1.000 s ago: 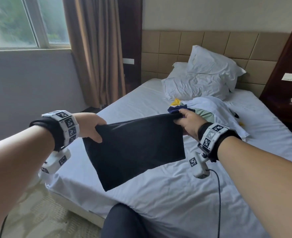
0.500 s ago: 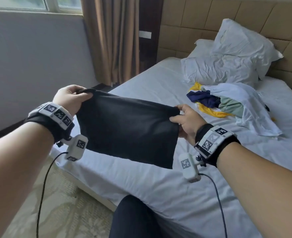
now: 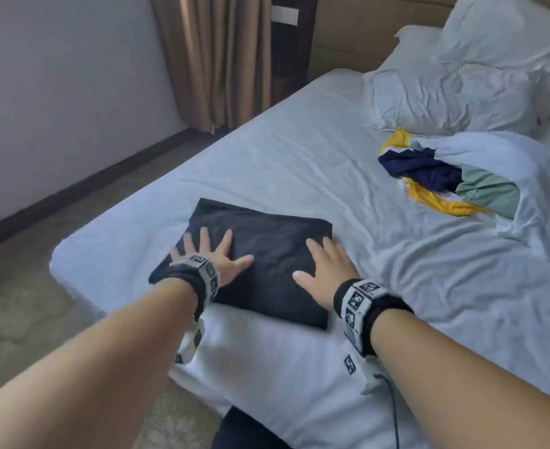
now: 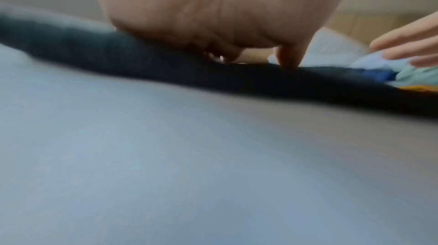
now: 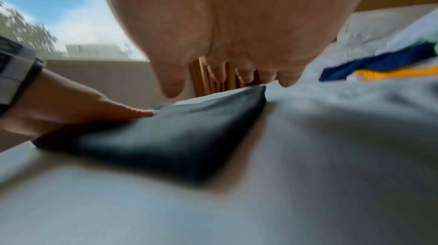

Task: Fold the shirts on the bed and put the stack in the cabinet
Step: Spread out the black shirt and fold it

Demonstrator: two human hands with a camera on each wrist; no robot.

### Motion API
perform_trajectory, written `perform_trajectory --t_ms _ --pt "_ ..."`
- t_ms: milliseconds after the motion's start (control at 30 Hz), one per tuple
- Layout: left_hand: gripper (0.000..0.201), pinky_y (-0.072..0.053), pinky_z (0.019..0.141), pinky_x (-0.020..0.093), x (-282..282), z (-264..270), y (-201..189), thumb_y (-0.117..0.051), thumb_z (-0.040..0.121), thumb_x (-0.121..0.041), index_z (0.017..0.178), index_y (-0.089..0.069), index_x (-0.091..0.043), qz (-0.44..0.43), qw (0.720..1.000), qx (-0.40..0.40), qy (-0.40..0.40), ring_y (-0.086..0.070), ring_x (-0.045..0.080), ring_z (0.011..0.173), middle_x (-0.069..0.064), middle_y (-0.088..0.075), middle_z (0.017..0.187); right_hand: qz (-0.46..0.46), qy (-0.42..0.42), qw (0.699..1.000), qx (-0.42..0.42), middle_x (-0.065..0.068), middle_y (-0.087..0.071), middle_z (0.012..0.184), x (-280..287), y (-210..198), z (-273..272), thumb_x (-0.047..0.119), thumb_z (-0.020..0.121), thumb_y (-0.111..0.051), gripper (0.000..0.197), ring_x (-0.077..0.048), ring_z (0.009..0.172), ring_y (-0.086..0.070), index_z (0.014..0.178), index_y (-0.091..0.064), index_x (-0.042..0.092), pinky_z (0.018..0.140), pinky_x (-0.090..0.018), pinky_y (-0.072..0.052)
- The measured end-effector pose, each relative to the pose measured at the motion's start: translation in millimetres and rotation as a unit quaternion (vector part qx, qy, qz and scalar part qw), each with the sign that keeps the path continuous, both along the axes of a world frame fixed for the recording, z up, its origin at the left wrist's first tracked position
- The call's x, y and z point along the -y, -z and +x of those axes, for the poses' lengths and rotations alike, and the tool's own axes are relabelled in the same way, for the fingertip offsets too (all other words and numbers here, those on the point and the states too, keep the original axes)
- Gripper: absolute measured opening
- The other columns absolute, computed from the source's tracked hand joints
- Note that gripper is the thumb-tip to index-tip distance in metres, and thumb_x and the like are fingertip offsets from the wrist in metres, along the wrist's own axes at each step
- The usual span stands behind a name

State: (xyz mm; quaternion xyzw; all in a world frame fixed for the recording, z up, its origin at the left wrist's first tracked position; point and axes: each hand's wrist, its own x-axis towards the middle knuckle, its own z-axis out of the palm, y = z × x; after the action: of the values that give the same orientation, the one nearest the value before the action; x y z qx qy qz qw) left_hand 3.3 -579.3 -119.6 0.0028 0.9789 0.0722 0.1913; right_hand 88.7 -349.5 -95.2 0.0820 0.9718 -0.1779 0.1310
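Hands, left hand [image 3: 217, 259] and right hand [image 3: 327, 273], flatten black shirt [image 3: 277, 254] (no writing).

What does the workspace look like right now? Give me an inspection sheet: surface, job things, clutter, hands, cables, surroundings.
Surface: bed with a wrinkled white sheet.
Job's things: folded black shirt lying flat near the bed's corner; pile of unfolded shirts (white, navy, yellow, green) further up, apart from it.
Clutter: two white pillows at the head of the bed.
Hands: left hand and right hand both flat on the black shirt, fingers spread, pressing it down.
Cables: black cable hanging from the right wrist camera.
Surroundings: brown curtain, grey wall, patterned carpet; no cabinet seen.
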Motion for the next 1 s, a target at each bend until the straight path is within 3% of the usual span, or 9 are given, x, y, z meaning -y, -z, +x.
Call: perform_trajectory --t_ms 133,367,467,533,567,667,800,900,1000 --pt "0.094 0.012 0.12 0.063 4.2 0.3 39.1 -0.015 0.074 -0.098 0.151 0.021 -0.057 -0.04 0.999 0.022 0.002 0.026 0.03 0.153 -0.007 0.03 0.166 0.088 -0.046 0.989 0.108 0.007 0.025 0.166 3.2 61.1 10.5 0.083 0.087 -0.03 0.09 -0.026 0.154 0.021 0.158 0.011 0.044 0.123 -0.047 0.01" --pt "0.093 0.008 0.122 0.059 9.5 -8.0 40.8 -0.019 0.073 -0.099 0.151 0.014 -0.061 -0.029 0.999 0.025 0.009 0.018 0.03 0.156 -0.009 0.023 0.168 0.073 -0.048 0.988 0.127 0.008 0.025 0.166 2.0 61.9 3.1 0.083 0.087 -0.035 0.093 -0.025 0.154 0.021 0.158 0.011 0.045 0.124 -0.047 0.009" --pt "0.086 -0.02 0.123 0.054 30.9 -14.2 23.5 -0.029 0.074 -0.087 0.152 -0.027 -0.052 0.058 0.995 -0.044 -0.068 -0.022 0.034 0.152 0.002 -0.022 0.168 0.029 -0.035 0.995 0.088 0.005 0.007 0.17 -3.7 51.2 5.8 0.074 0.087 -0.048 0.09 -0.026 0.156 0.003 0.16 -0.006 0.043 0.126 -0.043 -0.003" --pt "0.073 -0.044 0.106 0.051 52.8 -16.1 9.4 -0.044 0.075 -0.07 0.136 -0.053 -0.03 0.075 0.972 -0.109 -0.196 -0.053 0.042 0.124 0.016 -0.058 0.136 -0.023 0.04 0.999 0.014 -0.005 -0.026 0.164 -12.0 37.9 4.7 0.057 0.088 -0.059 0.073 -0.029 0.148 -0.028 0.154 -0.034 0.037 0.121 -0.04 -0.026" --pt "0.065 -0.048 0.098 0.047 62.7 -13.6 0.3 -0.052 0.077 -0.061 0.127 -0.057 -0.02 0.068 0.961 -0.102 -0.247 -0.059 0.042 0.111 0.018 -0.063 0.121 -0.047 0.1 0.994 -0.011 -0.009 -0.04 0.153 -14.3 31.0 5.7 0.048 0.089 -0.06 0.064 -0.031 0.139 -0.042 0.149 -0.043 0.033 0.113 -0.038 -0.036" --pt "0.047 -0.047 0.084 0.035 85.5 -4.1 -9.4 -0.067 0.083 -0.041 0.109 -0.065 -0.002 0.099 0.959 0.021 -0.264 -0.061 0.034 0.092 0.016 -0.064 0.102 -0.103 0.167 0.979 0.047 -0.007 -0.06 0.128 -6.8 19.8 14.4 0.033 0.09 -0.061 0.065 -0.03 0.114 -0.06 0.15 -0.037 0.025 0.087 -0.03 -0.047" --pt "0.055 -0.062 0.081 0.047 104.6 -12.0 12.3 -0.077 0.059 -0.038 0.099 -0.072 -0.001 0.191 0.943 0.031 -0.272 -0.073 0.038 0.086 0.021 -0.073 0.092 -0.229 0.207 0.947 0.082 -0.014 -0.064 0.095 15.4 15.8 25.8 0.008 0.092 -0.053 0.078 -0.028 0.06 -0.066 0.156 -0.016 0.029 0.045 -0.028 -0.049" --pt "0.019 -0.061 0.063 0.041 104.9 -14.5 -14.5 -0.071 0.081 -0.012 0.091 -0.065 0.003 0.254 0.918 -0.042 -0.303 -0.068 0.036 0.074 0.02 -0.066 0.081 -0.309 0.231 0.919 0.08 -0.016 -0.062 0.087 24.2 18.2 30.7 0.003 0.089 -0.053 0.081 -0.028 0.053 -0.064 0.156 -0.015 0.031 0.048 -0.034 -0.053" --pt "0.02 -0.055 0.083 0.046 107.5 -16.0 -32.9 -0.064 0.09 -0.013 0.1 -0.062 0.004 0.058 0.945 -0.158 -0.279 -0.066 0.041 0.094 0.026 -0.068 0.105 -0.322 0.195 0.916 0.141 -0.019 -0.064 0.087 29.4 20.1 34.5 0.005 0.089 -0.055 0.068 -0.03 0.053 -0.064 0.148 -0.024 0.018 0.053 -0.037 -0.052"
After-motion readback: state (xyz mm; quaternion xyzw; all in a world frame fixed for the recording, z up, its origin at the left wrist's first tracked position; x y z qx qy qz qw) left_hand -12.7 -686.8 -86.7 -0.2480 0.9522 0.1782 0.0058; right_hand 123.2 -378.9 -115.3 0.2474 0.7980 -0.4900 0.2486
